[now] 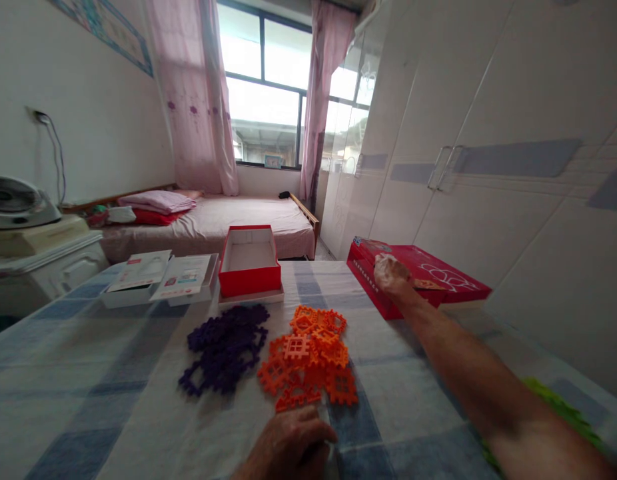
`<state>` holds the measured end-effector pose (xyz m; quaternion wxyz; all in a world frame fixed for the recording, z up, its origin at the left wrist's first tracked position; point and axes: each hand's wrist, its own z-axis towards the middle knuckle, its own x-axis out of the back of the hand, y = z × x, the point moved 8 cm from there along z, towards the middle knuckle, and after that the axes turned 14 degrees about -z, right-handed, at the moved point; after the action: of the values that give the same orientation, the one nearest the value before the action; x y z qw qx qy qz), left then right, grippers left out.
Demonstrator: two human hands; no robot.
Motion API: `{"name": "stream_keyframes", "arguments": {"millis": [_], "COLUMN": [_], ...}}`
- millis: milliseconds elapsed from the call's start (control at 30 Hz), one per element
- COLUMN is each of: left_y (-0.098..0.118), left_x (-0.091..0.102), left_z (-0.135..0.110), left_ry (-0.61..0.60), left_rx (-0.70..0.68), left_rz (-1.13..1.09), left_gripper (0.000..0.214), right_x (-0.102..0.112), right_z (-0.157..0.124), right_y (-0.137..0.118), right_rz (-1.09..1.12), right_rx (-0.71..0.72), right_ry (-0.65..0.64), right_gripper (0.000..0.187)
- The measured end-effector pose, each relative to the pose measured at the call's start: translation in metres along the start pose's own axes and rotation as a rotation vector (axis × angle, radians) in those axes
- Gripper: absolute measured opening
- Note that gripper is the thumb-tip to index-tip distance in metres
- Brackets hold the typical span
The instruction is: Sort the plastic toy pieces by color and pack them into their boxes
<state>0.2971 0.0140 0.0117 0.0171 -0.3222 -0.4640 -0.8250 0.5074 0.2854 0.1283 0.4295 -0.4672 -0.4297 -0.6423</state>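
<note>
My right hand reaches far across the table and rests on the near left corner of a closed red box, its fingers curled over the edge. My left hand lies near the table's front edge with its fingers bent down on the checked cloth, just below a pile of orange interlocking plastic tiles. A pile of purple tiles sits to the left of the orange ones. Nothing shows inside my left hand.
An open red box stands empty at the back middle, with white leaflets and trays to its left. Green pieces lie at the right under my forearm. White wardrobe doors fill the right; a bed lies behind.
</note>
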Motion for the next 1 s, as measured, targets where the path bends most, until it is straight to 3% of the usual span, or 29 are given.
{"name": "stream_keyframes", "arguments": {"millis": [167,333,433,633,733,833,1000], "left_y": [0.001,0.005,0.005,0.006,0.006,0.007,0.010], "left_x": [-0.001,0.001,0.001,0.002,0.002,0.002,0.003], "left_z": [0.002,0.002,0.001,0.002,0.003,0.003,0.005], "left_ry": [-0.016,-0.028,-0.036,-0.027,-0.025,-0.021,-0.018], "left_rx": [0.030,0.043,0.043,0.076,0.098,0.102,0.104], "left_rz": [0.011,0.018,0.015,0.005,-0.015,-0.029,-0.025], "left_gripper": [0.032,0.032,0.031,0.030,0.031,0.031,0.033], "right_x": [-0.010,-0.027,-0.029,-0.002,0.024,0.043,0.051], "right_z": [-0.003,0.002,0.003,-0.011,-0.032,-0.064,-0.122], "right_y": [0.004,-0.002,-0.006,-0.004,-0.007,-0.043,-0.149], "right_rz": [-0.036,-0.006,0.059,0.207,0.265,0.412,0.518], "right_rx": [-0.001,0.081,0.094,0.192,0.199,0.391,0.819], "right_ry": [-0.014,-0.070,-0.031,0.155,0.358,0.495,0.371], "right_gripper": [0.045,0.067,0.072,0.049,0.041,0.039,0.051]}}
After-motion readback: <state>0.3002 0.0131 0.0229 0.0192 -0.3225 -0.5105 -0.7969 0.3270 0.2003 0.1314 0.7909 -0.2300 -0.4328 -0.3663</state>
